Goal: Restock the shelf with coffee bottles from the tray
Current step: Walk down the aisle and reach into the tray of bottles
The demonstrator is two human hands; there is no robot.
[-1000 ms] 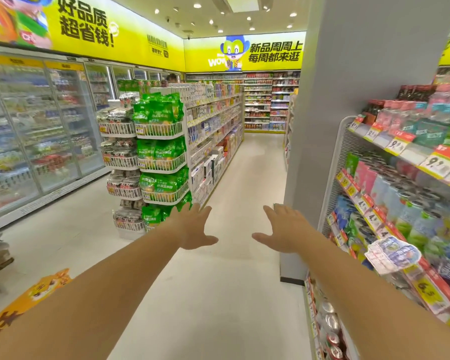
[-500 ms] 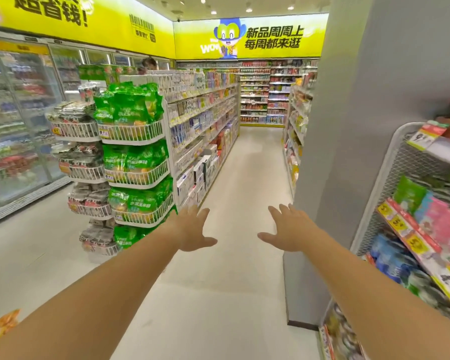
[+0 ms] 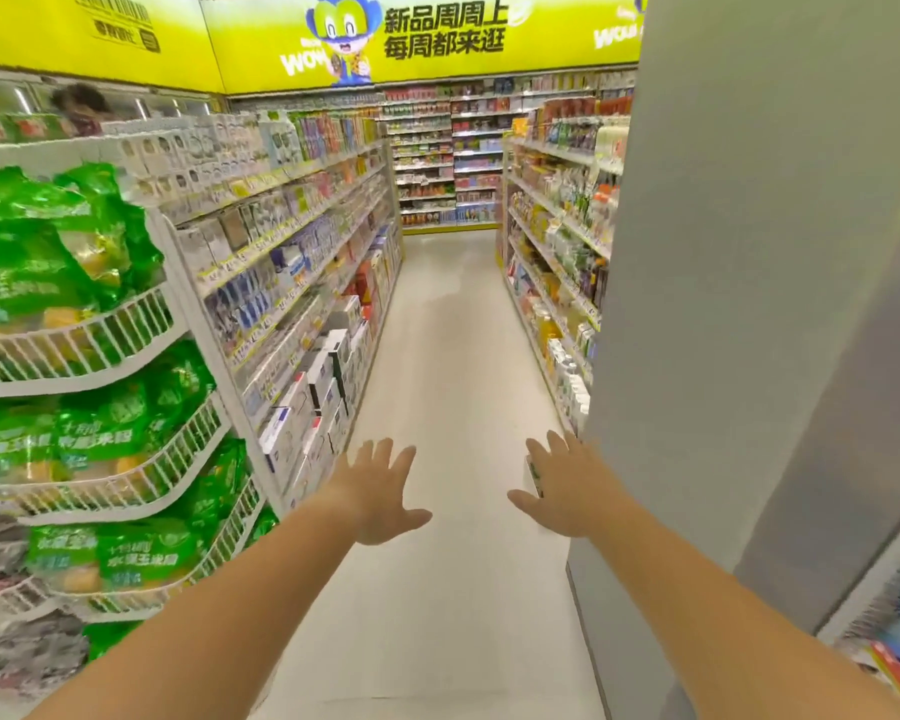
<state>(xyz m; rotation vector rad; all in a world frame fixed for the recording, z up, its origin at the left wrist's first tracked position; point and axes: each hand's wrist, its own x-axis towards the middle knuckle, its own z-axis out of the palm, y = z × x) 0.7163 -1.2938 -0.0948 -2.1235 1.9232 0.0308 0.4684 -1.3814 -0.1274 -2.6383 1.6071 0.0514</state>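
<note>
**Both hands empty, stretched out over the aisle floor**

Head view, looking down a shop aisle. Left hand (image 3: 380,493) and right hand (image 3: 562,485) are both held out in front, backs up, fingers (image 3: 385,452) spread and released; neither hand holds anything. The hands sit apart from each other, with the pale cream aisle floor (image 3: 453,356) showing between and beneath them.

Task items: no coffee bottles and no tray can be made out in this view, so their position relative to the fingers cannot be told. Nothing lies within touch of either hand.

Surroundings:
- Left of the left forearm: white wire-basket display rack (image 3: 100,345), tiered, filled with bright green snack bags (image 3: 48,262).
- Behind the rack: long white shelf unit (image 3: 292,262) running down the aisle's left side, stocked with small boxed goods; detail too blurred to read.
- Right side of aisle: second stocked shelf run (image 3: 557,241) with bottles and packets, type not identifiable.
- Just beside the right hand: broad grey pillar (image 3: 749,304); fingertips of that hand lie near its edge, contact cannot be told.
- Far end: yellow banner with cartoon mascot (image 3: 411,33) above the back shelves.
</note>
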